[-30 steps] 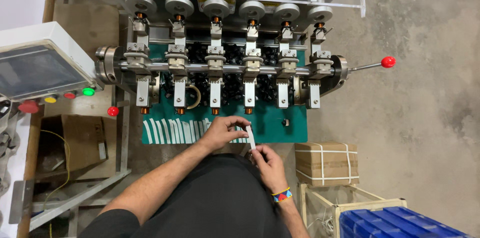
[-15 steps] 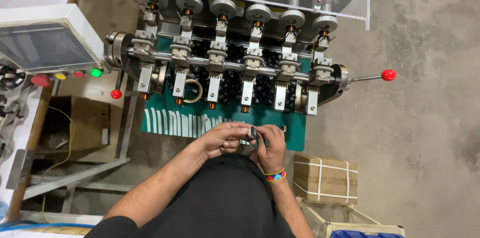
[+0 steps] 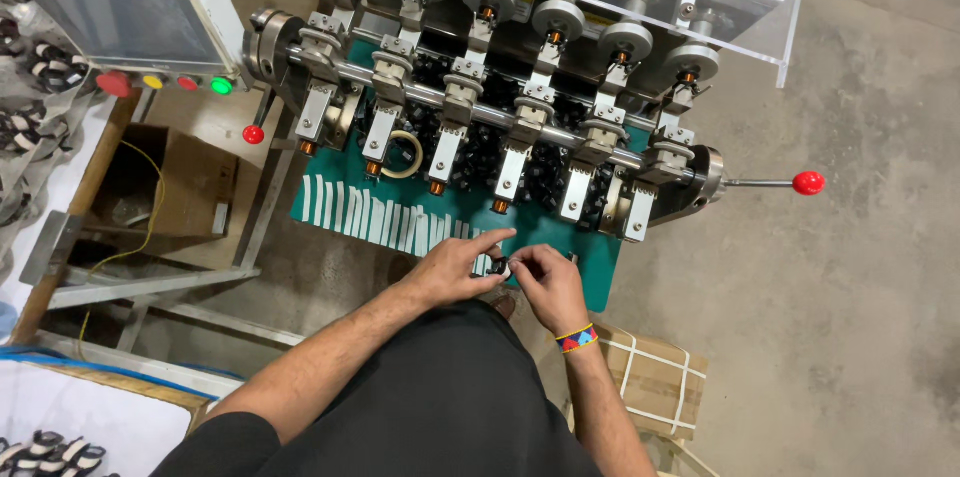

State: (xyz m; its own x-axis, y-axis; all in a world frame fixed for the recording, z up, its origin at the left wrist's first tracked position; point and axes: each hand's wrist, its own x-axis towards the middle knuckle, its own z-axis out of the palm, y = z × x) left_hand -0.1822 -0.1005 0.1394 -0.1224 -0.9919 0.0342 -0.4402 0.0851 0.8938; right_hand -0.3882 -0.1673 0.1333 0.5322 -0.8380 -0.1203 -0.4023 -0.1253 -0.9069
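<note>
While both hands pinch a small dark part [image 3: 499,266], probably a light, rigid bobbin, left fingers [image 3: 487,242] and right fingers [image 3: 524,259] grip its edges.

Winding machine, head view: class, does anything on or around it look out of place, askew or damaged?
Nothing looks damaged. One oddity: a loose pale ring lies on the green mat under the spindles, unlike the neat row of white strips. Both hands, left hand and right hand, pinch a small dark part.

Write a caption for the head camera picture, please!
Both hands, left hand and right hand, pinch a small dark part over the green mat of a winding machine.
</note>
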